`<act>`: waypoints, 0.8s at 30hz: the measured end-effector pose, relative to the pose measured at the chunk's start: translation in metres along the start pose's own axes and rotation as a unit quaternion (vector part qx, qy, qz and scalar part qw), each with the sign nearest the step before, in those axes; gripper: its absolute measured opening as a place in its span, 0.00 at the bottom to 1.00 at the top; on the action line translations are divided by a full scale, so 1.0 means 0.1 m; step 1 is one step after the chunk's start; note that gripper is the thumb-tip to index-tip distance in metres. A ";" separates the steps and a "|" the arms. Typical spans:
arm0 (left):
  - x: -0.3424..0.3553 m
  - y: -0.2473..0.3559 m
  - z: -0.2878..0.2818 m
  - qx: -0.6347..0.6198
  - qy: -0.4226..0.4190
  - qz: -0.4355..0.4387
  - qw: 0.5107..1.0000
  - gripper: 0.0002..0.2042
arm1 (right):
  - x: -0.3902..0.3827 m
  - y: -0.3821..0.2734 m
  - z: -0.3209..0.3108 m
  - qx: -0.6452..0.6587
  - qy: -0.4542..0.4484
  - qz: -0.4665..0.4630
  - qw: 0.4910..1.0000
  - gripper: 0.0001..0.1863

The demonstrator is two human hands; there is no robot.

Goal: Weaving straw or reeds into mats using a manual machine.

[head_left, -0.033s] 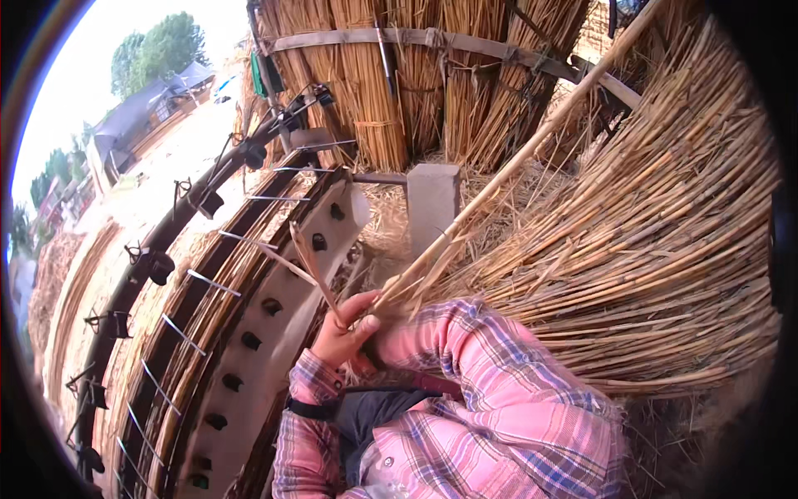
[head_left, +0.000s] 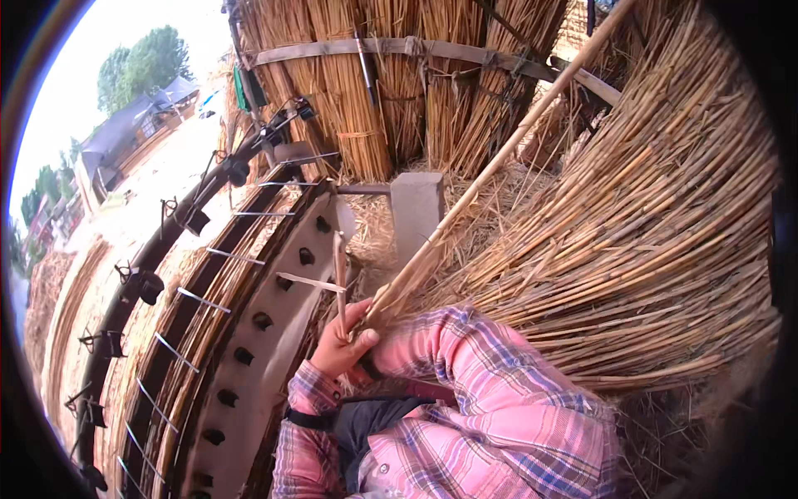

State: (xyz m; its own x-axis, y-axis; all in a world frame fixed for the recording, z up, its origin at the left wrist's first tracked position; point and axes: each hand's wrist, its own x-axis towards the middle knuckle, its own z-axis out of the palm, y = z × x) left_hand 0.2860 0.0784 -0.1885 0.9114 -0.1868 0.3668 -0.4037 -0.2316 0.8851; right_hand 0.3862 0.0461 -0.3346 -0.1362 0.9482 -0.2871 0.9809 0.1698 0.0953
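Observation:
My left hand (head_left: 338,345) is closed round the lower end of a long, pale reed stalk (head_left: 499,158), thumb on the near side. The stalk slants far up to the right. A short reed piece (head_left: 340,270) stands up out of the same hand, with a split strip (head_left: 312,282) sticking out sideways from it. My right forearm, in a pink plaid sleeve (head_left: 490,358), bends across to the left hand. Just below the left hand shows a small part of my right hand (head_left: 358,376); its fingers are hidden.
A wide heap of loose reeds (head_left: 648,249) spreads on the right. Tied reed bundles (head_left: 349,108) stand behind a wooden rail (head_left: 449,50). To the left are a black pipe frame (head_left: 150,258) and a pale board with dark knobs (head_left: 274,349). A grey block (head_left: 417,212) stands ahead.
The short reed piece has swung more upright, its strip now lower and shorter-looking. The surroundings have shifted slightly left and down in view. My left hand keeps its hold on the long reed.

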 end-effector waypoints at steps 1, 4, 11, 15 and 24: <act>0.05 -0.01 0.09 0.019 -0.036 0.016 0.999 0.23 | -0.08 -0.07 -0.02 -0.008 0.002 -0.026 1.000 0.11; 0.20 -0.07 0.29 -0.040 -0.003 -0.063 0.997 0.14 | -0.42 -0.25 -0.15 -0.043 0.007 -0.107 0.993 0.10; 0.20 -0.18 -0.34 -0.054 0.240 -0.015 0.969 0.14 | -2.15 -0.14 -1.29 -0.093 0.519 0.132 0.840 0.23; 0.05 -0.19 -0.61 -0.052 0.284 -0.030 0.957 0.14 | -4.00 0.46 -2.02 -0.282 0.744 0.464 0.389 0.36; -0.17 -0.07 -0.61 -0.011 0.304 0.013 0.952 0.13 | -3.79 1.31 -0.87 0.287 0.670 0.548 0.410 0.26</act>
State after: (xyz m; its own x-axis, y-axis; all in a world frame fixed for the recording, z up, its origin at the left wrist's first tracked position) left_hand 0.2781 0.1418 -0.1837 0.7820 0.3971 0.4803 -0.4304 -0.2133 0.8771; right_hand 0.5543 -0.2675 -0.1308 0.8533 -0.2686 0.4469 0.3736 -0.2828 -0.8834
